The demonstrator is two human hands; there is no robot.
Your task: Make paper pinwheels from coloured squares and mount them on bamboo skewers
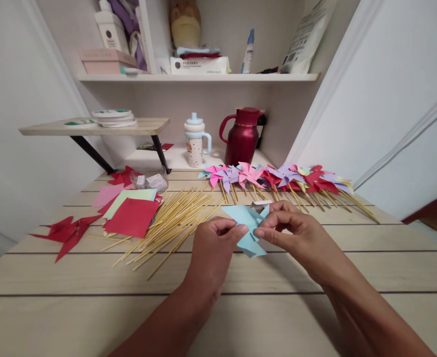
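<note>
Far left: red folded paper shapes lying flat on the wooden table, well apart from the hands.
Paper stack: red sheet on top, pale green and pink sheets showing beneath it, just left of the sticks.
Sticks: loose heap of bamboo skewers, fanned out on the table, near the left hand.
Left hand: thumb and forefinger pressed together, pinching the left edge of the light blue paper pinwheel; other fingers curled under.
Pinwheel: held up just above the table between both hands, at centre, partly folded, corners bent toward the middle.
Right hand: fingertips closed in a pinch on the right side of the pinwheel, near its centre; small white scrap visible just above the fingers.
Behind the hands: row of finished pinwheels on sticks, pink, purple, red, lying side by side.
Back ledge: spouted cup beside red jug.
</note>
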